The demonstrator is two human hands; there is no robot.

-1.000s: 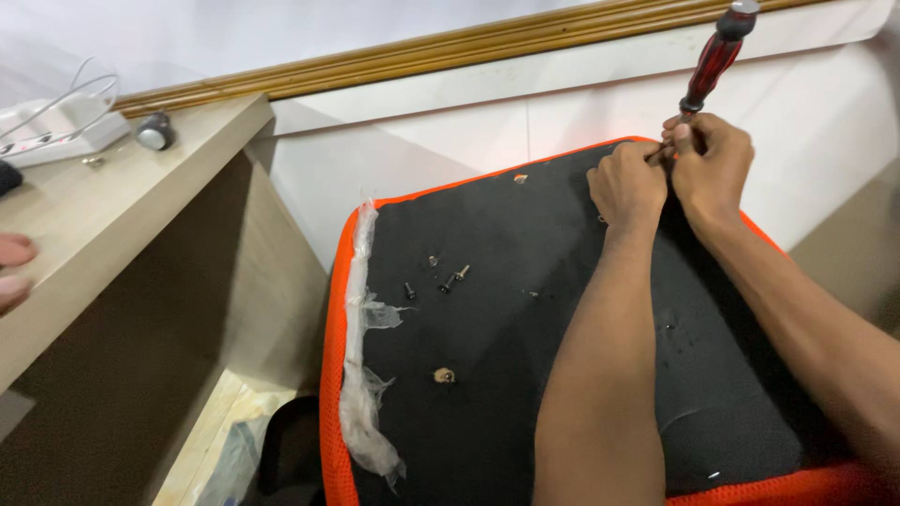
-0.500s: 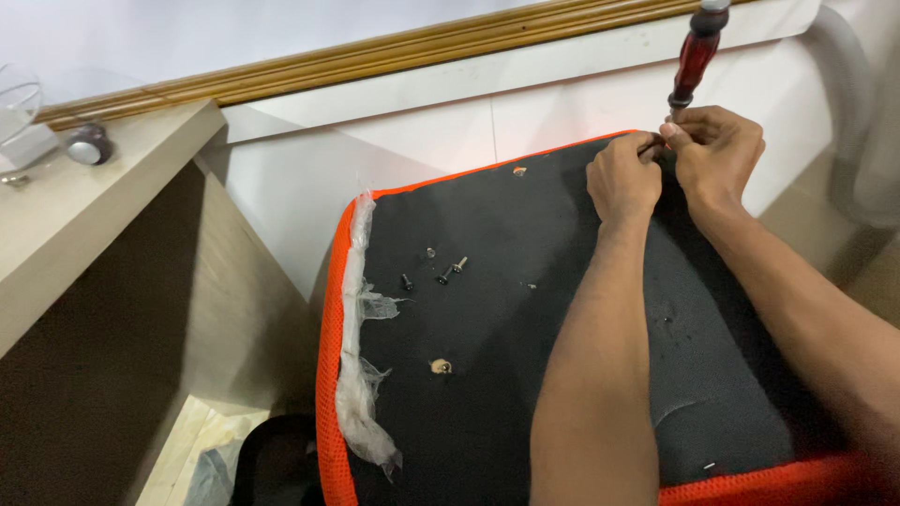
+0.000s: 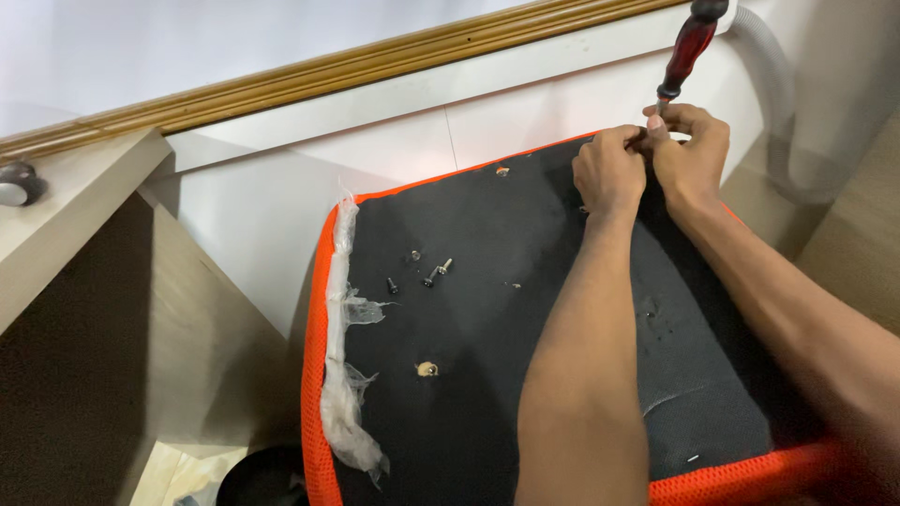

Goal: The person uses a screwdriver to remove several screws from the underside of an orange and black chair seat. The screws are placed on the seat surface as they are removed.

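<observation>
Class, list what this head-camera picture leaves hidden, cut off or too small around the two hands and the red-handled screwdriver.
- Red-and-black-handled screwdriver: tip hidden by left hand and right hand; handle top cut by the upper edge.
- What the fingers pinch: hidden between them.
- Small loose screws on the black fabric seat underside: too small to tell types.

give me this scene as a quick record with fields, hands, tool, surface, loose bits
left hand: left hand pinched at the far edge of the seat, fingertips meeting the right hand
right hand: right hand closed around the lower shaft of the screwdriver
tool: screwdriver, red and black handle, upright, tilted slightly right
surface: black seat underside with orange mesh rim
loose bits: small screws lying on the black fabric; torn clear plastic along the left rim
backdrop: white panel with wooden trim
</observation>
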